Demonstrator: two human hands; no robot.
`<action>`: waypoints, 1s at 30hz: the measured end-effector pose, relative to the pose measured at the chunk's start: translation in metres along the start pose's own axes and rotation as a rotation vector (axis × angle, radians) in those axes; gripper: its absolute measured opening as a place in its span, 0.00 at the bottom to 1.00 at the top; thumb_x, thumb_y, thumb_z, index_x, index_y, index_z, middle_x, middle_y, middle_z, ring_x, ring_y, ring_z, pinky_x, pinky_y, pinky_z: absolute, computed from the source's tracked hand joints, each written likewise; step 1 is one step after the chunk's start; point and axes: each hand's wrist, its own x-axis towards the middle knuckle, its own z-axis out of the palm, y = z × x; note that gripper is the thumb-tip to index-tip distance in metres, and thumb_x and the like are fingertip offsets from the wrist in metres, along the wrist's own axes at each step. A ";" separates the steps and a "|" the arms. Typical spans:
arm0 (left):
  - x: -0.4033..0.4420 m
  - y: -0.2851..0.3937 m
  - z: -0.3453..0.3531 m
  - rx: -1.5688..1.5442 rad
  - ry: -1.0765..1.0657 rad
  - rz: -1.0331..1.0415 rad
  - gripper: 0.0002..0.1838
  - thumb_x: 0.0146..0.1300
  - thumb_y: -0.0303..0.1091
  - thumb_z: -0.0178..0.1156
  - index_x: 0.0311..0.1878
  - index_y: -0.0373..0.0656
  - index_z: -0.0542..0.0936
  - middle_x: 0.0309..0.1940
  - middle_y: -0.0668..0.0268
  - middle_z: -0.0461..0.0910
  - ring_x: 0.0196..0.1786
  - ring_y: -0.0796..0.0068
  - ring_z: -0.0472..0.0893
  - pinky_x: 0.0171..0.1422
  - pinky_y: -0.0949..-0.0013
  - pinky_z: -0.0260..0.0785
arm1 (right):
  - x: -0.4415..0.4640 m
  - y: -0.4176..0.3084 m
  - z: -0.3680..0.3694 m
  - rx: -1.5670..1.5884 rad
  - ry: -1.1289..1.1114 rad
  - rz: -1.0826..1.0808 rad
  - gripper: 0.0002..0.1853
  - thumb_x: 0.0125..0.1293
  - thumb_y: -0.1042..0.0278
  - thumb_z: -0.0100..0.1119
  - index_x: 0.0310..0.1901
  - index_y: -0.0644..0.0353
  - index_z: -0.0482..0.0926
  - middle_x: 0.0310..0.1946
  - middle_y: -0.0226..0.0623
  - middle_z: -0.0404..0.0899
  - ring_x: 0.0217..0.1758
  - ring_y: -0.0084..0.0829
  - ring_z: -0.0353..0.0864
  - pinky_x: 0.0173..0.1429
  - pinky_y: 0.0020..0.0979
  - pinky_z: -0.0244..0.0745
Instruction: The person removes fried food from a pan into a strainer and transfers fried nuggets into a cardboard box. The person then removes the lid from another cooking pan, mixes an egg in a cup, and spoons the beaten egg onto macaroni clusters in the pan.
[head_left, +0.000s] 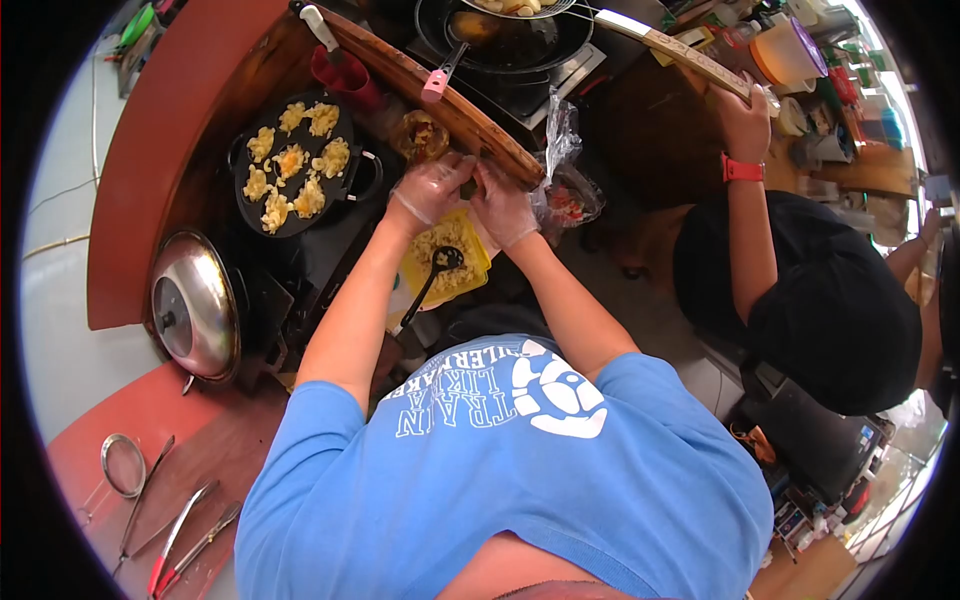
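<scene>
My left hand (432, 187), in a clear plastic glove, is closed with fingers pressed together beside a small jar (420, 137) of reddish food. Close to it on the right, my right hand (503, 207), gloved too, has its fingers bent inward; what either hand pinches is too small to make out. Just below them is a yellow container (484, 262) of pale chopped food, with a black slotted spoon (447, 260) in it. A round black pan (245, 205) with several mounds of yellowish food sits to the left. Plastic bags (570, 200) with reddish contents lie right of my right hand.
A wooden ledge (470, 122) runs above my hands, with a wok (520, 60) beyond it. A metal lid (196, 305) stands at left, tongs (185, 535) at lower left. At right a person (800, 290) in black holds a long-handled strainer (690, 62).
</scene>
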 end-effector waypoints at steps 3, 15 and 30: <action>-0.004 0.005 -0.002 0.042 0.090 0.033 0.30 0.48 0.20 0.63 0.60 0.41 0.79 0.40 0.55 0.84 0.43 0.53 0.84 0.46 0.58 0.78 | -0.002 -0.008 -0.005 0.016 0.012 -0.001 0.29 0.61 0.71 0.61 0.66 0.59 0.72 0.65 0.47 0.74 0.68 0.48 0.73 0.68 0.43 0.73; -0.015 0.097 -0.026 -0.277 0.223 -0.308 0.36 0.56 0.25 0.71 0.70 0.40 0.74 0.52 0.58 0.86 0.38 0.71 0.87 0.46 0.69 0.80 | -0.032 -0.071 -0.074 0.794 0.101 0.343 0.22 0.65 0.68 0.69 0.58 0.69 0.79 0.43 0.38 0.86 0.44 0.21 0.85 0.48 0.25 0.82; -0.030 0.100 0.012 -0.217 0.211 -0.546 0.24 0.55 0.31 0.71 0.57 0.38 0.82 0.43 0.51 0.86 0.39 0.59 0.86 0.47 0.62 0.79 | -0.050 0.136 -0.107 0.213 0.074 0.691 0.21 0.63 0.59 0.67 0.53 0.65 0.82 0.41 0.47 0.87 0.39 0.37 0.88 0.44 0.34 0.84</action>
